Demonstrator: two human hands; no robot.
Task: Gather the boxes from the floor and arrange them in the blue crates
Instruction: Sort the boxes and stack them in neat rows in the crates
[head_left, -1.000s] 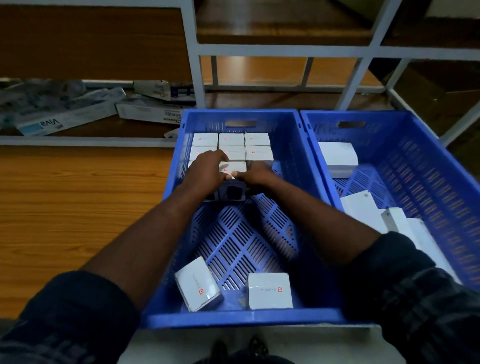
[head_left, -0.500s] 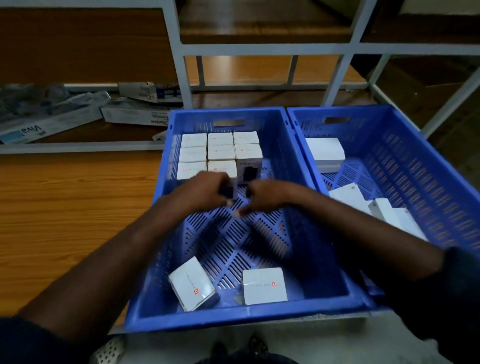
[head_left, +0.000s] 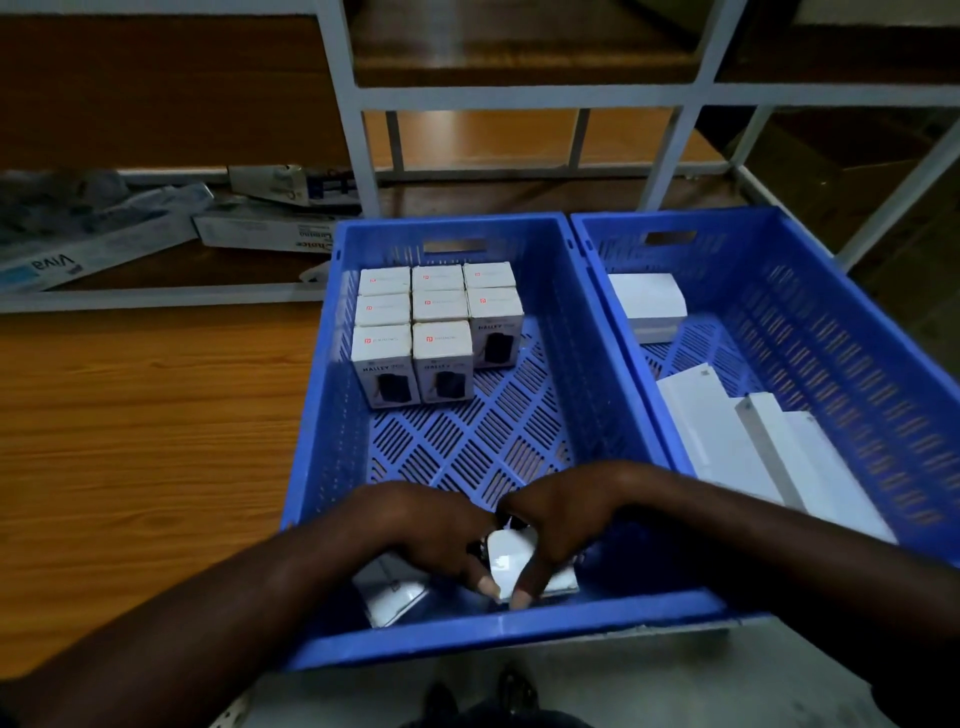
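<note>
Eight small white boxes (head_left: 434, 317) stand ranked at the far end of the left blue crate (head_left: 566, 364); both hands, left hand (head_left: 415, 525) and right hand (head_left: 561, 514), close together on a loose box (head_left: 506, 564) at its near end; another loose box (head_left: 392, 597) waits beside.

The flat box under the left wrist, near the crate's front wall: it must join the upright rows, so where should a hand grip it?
Likely from above, pinching the two long edges of the flat box: it lies face-up, tight to the crate's front wall.
</note>
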